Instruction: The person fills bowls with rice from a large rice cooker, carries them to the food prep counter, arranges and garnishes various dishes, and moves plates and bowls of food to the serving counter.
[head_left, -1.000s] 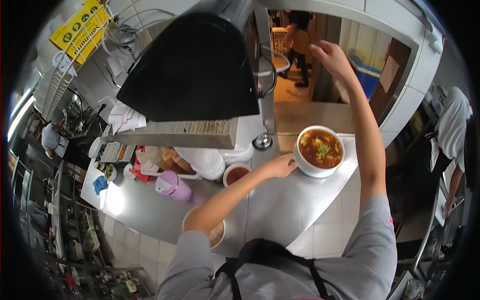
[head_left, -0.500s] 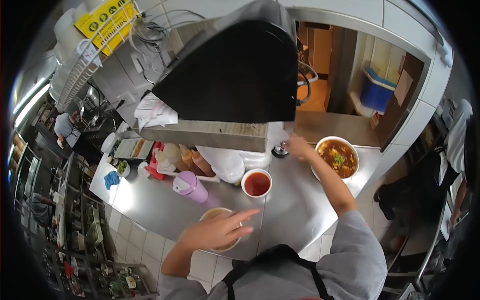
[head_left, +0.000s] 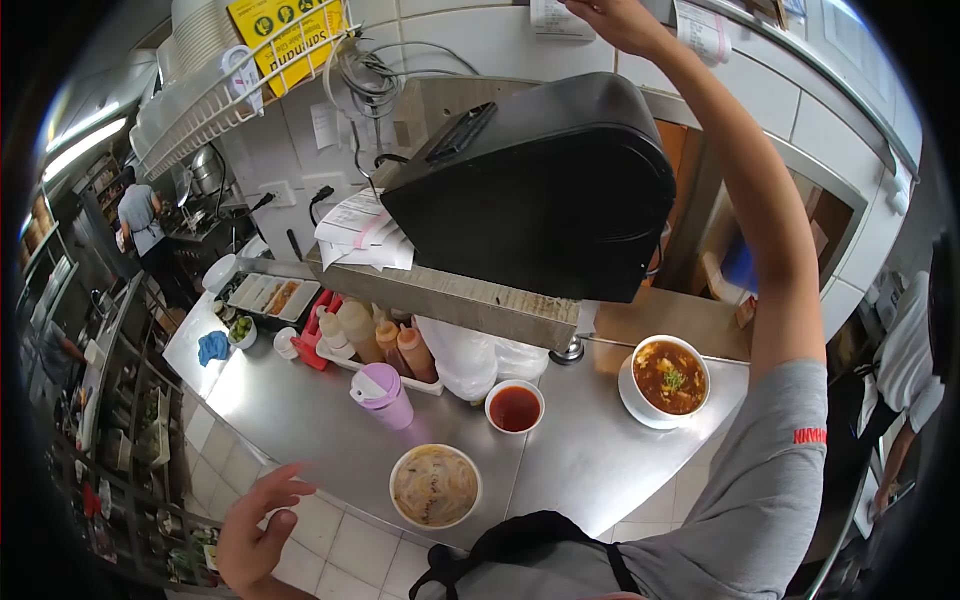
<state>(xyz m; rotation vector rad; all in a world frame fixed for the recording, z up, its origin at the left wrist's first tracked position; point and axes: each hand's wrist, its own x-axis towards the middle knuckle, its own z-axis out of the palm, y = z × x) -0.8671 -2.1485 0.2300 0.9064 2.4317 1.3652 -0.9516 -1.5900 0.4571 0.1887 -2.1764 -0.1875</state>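
My right hand (head_left: 622, 22) is raised to the wall at the top edge, its fingers pressed together at a printed paper slip (head_left: 560, 22); the fingertips are partly cut off by the frame. My left hand (head_left: 262, 530) hangs beyond the counter's front edge, fingers apart and nothing in it. Nearest to it on the counter is a round bowl with a pale, creamy filling (head_left: 435, 486). Behind that bowl stand a lilac lidded cup (head_left: 384, 396) and a small white bowl of red sauce (head_left: 515, 408). A white bowl of brown soup with green garnish (head_left: 670, 378) rests on a saucer at the right.
A black machine (head_left: 530, 190) stands on a shelf (head_left: 450, 295) over the steel counter (head_left: 570, 470). Sauce bottles (head_left: 385, 345), plastic bags (head_left: 458, 355) and a call bell (head_left: 568, 353) sit below it. Another slip (head_left: 703, 32) hangs at right. Other people stand left and right.
My right hand has gone from the call bell up to the wall slips. My left hand has moved left, away from above the creamy bowl. The view has shifted.
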